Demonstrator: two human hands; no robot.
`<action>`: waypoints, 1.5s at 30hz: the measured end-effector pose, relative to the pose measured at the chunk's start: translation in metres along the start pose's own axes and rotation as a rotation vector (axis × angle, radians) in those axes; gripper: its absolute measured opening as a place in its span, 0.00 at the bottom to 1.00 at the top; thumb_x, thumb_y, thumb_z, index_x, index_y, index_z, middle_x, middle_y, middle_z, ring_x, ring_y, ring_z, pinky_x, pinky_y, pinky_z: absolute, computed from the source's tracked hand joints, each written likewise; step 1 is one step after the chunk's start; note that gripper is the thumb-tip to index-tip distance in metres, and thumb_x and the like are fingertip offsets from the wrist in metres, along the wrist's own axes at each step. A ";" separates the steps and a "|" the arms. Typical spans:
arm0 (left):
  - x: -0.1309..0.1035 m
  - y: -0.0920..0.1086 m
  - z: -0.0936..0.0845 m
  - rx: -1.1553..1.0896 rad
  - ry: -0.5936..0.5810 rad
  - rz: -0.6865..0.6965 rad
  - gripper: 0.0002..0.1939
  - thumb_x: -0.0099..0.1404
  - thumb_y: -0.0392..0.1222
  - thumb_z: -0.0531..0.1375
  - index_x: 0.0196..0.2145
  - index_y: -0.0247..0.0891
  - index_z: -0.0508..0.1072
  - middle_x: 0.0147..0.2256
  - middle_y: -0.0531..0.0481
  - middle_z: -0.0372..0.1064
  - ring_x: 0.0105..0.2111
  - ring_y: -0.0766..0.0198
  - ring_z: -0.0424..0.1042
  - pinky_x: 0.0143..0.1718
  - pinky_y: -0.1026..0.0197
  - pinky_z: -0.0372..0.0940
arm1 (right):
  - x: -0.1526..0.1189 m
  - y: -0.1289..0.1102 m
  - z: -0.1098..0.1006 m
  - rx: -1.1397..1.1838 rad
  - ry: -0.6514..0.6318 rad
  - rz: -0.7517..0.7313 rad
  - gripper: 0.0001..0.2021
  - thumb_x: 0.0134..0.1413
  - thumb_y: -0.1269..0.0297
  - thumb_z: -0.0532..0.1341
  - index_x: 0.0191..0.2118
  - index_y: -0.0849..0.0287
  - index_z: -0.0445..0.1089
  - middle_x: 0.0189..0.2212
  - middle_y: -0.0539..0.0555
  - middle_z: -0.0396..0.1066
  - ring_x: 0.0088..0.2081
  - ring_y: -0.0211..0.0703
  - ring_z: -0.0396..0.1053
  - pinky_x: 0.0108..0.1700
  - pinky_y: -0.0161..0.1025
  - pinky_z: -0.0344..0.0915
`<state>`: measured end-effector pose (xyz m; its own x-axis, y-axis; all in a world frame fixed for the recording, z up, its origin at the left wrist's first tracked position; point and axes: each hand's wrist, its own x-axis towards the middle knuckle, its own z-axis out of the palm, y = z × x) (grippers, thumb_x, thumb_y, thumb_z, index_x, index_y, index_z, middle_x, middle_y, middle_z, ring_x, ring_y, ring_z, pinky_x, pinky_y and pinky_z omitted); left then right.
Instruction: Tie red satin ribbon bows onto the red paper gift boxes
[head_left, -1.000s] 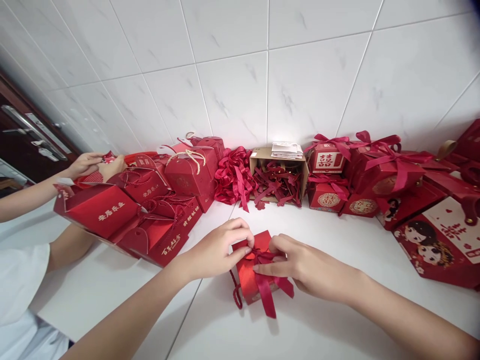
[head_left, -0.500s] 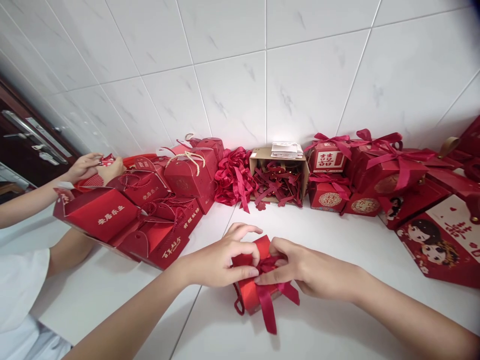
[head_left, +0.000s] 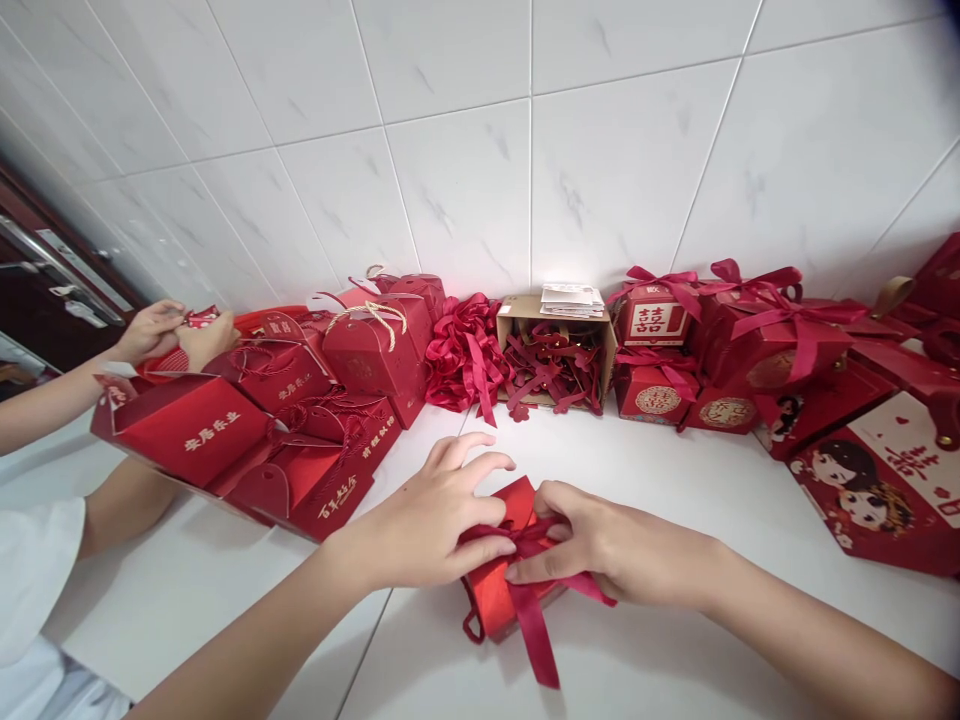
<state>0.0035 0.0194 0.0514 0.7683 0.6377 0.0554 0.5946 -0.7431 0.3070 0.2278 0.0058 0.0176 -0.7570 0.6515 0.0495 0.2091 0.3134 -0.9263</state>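
Note:
A small red gift box (head_left: 495, 595) stands on the white surface in front of me, with a dark red cord at its near left side. A crimson ribbon (head_left: 536, 630) lies across its top in a bow-like knot, one tail hanging towards me. My left hand (head_left: 446, 520) grips the ribbon's left loop between thumb and index finger, its other fingers raised. From the other side, my right hand (head_left: 600, 545) pinches the ribbon by the knot. Its thumb rests over the box top, and the curled fingers hide part of the ribbon.
Open red boxes (head_left: 210, 430) stand at left, near a co-worker's hands (head_left: 180, 335) holding a small red packet. By the tiled wall are a ribbon pile (head_left: 465, 350) and a cardboard box (head_left: 609, 360) of red strips. Ribboned boxes (head_left: 780, 345) are stacked at right.
My left hand has shifted slightly left, its fingers more spread, drawing the ribbon loop out to the left. The ribbon's right tail has swung outward. My right hand stays at the knot.

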 end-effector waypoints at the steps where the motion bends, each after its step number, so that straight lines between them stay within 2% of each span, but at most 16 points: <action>1: -0.001 -0.001 0.001 -0.029 0.010 -0.007 0.11 0.63 0.44 0.59 0.25 0.40 0.74 0.53 0.45 0.64 0.60 0.43 0.48 0.57 0.42 0.52 | 0.000 -0.001 0.000 0.046 -0.003 0.016 0.08 0.59 0.62 0.60 0.44 0.55 0.67 0.39 0.50 0.65 0.31 0.33 0.66 0.28 0.27 0.64; 5: -0.004 -0.010 0.004 -0.218 0.015 -0.074 0.12 0.60 0.46 0.62 0.22 0.39 0.71 0.55 0.47 0.63 0.59 0.47 0.50 0.56 0.46 0.56 | 0.000 -0.001 -0.002 -0.005 -0.018 0.003 0.10 0.61 0.61 0.59 0.46 0.55 0.69 0.38 0.51 0.62 0.31 0.33 0.65 0.29 0.29 0.64; 9: -0.006 -0.015 0.007 -0.206 0.014 -0.105 0.16 0.57 0.49 0.64 0.21 0.38 0.67 0.52 0.46 0.64 0.59 0.45 0.49 0.55 0.45 0.55 | -0.003 0.006 -0.003 -0.322 -0.048 -0.148 0.12 0.61 0.65 0.58 0.48 0.50 0.73 0.38 0.52 0.59 0.35 0.35 0.62 0.36 0.31 0.64; 11: -0.007 -0.013 0.009 -0.203 0.060 -0.111 0.17 0.57 0.49 0.64 0.20 0.38 0.65 0.51 0.46 0.65 0.59 0.46 0.49 0.55 0.46 0.54 | -0.004 0.010 -0.005 -0.494 -0.056 -0.247 0.14 0.61 0.67 0.57 0.51 0.47 0.71 0.40 0.53 0.59 0.36 0.36 0.62 0.37 0.31 0.63; 14: -0.006 -0.008 0.017 -0.364 0.147 -0.129 0.16 0.59 0.44 0.62 0.20 0.38 0.62 0.47 0.46 0.68 0.55 0.51 0.57 0.54 0.50 0.56 | -0.004 0.015 -0.007 -0.594 -0.037 -0.350 0.17 0.60 0.71 0.57 0.52 0.49 0.71 0.39 0.55 0.60 0.38 0.39 0.62 0.37 0.33 0.64; 18: -0.003 -0.003 0.031 -0.615 0.284 -0.182 0.14 0.60 0.43 0.60 0.22 0.39 0.61 0.41 0.45 0.71 0.49 0.56 0.65 0.52 0.54 0.59 | -0.003 0.017 -0.011 -0.597 0.102 -0.428 0.19 0.59 0.77 0.54 0.50 0.51 0.72 0.39 0.57 0.64 0.40 0.42 0.63 0.38 0.37 0.65; 22: 0.000 0.005 0.042 -0.753 0.336 -0.265 0.16 0.63 0.44 0.58 0.21 0.39 0.59 0.38 0.46 0.73 0.46 0.57 0.68 0.49 0.57 0.62 | -0.001 0.019 -0.008 -0.385 0.246 -0.419 0.18 0.59 0.79 0.53 0.48 0.55 0.71 0.37 0.56 0.67 0.36 0.38 0.67 0.36 0.35 0.66; 25: 0.004 0.011 0.047 -0.794 0.390 -0.334 0.21 0.62 0.45 0.59 0.19 0.40 0.53 0.35 0.46 0.73 0.44 0.58 0.71 0.46 0.58 0.65 | 0.002 0.021 -0.004 -0.278 0.355 -0.391 0.12 0.58 0.78 0.56 0.44 0.57 0.70 0.36 0.54 0.70 0.36 0.37 0.69 0.37 0.35 0.68; 28: 0.008 0.014 0.051 -0.778 0.413 -0.367 0.24 0.60 0.44 0.61 0.18 0.40 0.48 0.32 0.47 0.74 0.44 0.57 0.71 0.44 0.58 0.66 | 0.004 0.023 -0.003 -0.256 0.416 -0.361 0.08 0.58 0.75 0.57 0.41 0.59 0.68 0.35 0.55 0.72 0.36 0.39 0.70 0.36 0.36 0.69; 32: 0.008 0.014 0.054 -0.738 0.416 -0.375 0.25 0.59 0.41 0.61 0.18 0.41 0.46 0.31 0.47 0.74 0.47 0.55 0.70 0.45 0.56 0.65 | 0.005 0.026 -0.005 -0.273 0.474 -0.319 0.03 0.58 0.71 0.59 0.38 0.59 0.69 0.32 0.54 0.72 0.33 0.39 0.71 0.36 0.37 0.70; 37: 0.008 0.013 0.055 -0.716 0.385 -0.378 0.25 0.59 0.40 0.61 0.18 0.41 0.46 0.30 0.48 0.76 0.50 0.54 0.68 0.49 0.53 0.63 | 0.005 0.025 -0.012 -0.323 0.460 -0.325 0.03 0.58 0.72 0.59 0.36 0.60 0.69 0.31 0.53 0.72 0.32 0.38 0.71 0.35 0.35 0.69; 42: 0.009 0.012 0.057 -0.707 0.374 -0.366 0.26 0.59 0.40 0.60 0.18 0.41 0.43 0.25 0.50 0.73 0.50 0.53 0.69 0.50 0.52 0.62 | 0.003 0.022 -0.020 -0.399 0.456 -0.281 0.04 0.57 0.74 0.59 0.32 0.60 0.68 0.28 0.51 0.71 0.30 0.36 0.68 0.32 0.33 0.65; 45: 0.007 0.010 0.056 -0.734 0.359 -0.376 0.21 0.58 0.39 0.62 0.17 0.40 0.52 0.28 0.49 0.74 0.51 0.53 0.67 0.52 0.52 0.61 | 0.001 0.020 -0.024 -0.373 0.399 -0.243 0.04 0.56 0.75 0.59 0.33 0.60 0.68 0.29 0.51 0.70 0.30 0.36 0.68 0.32 0.32 0.65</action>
<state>0.0283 0.0046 0.0015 0.3603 0.9290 0.0845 0.3967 -0.2346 0.8875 0.2458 0.0290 0.0083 -0.5344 0.7175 0.4468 0.3175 0.6603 -0.6805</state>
